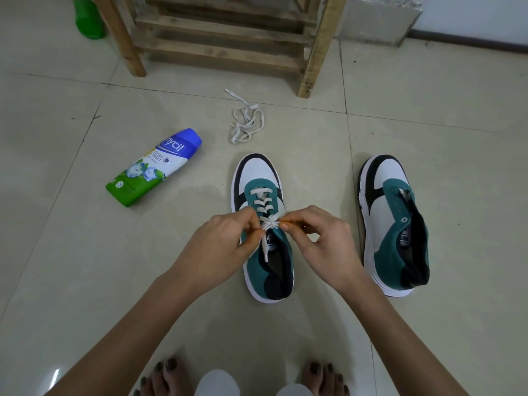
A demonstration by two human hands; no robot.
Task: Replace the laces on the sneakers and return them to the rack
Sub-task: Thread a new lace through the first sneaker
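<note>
Lace [270,221] ends pinched in both hands, left hand [225,241] and right hand [317,238] meeting over the near sneaker [258,172], which stands on the floor [85,252], toe pointing away from me. Bare sneaker [394,224] lies off my right; spare lace [247,121] straight ahead.

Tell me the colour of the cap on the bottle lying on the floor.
The cap is blue; the head view shows it best.

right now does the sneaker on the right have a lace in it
No, the right sneaker shows bare eyelets; a loose lace lies on the floor.
</note>
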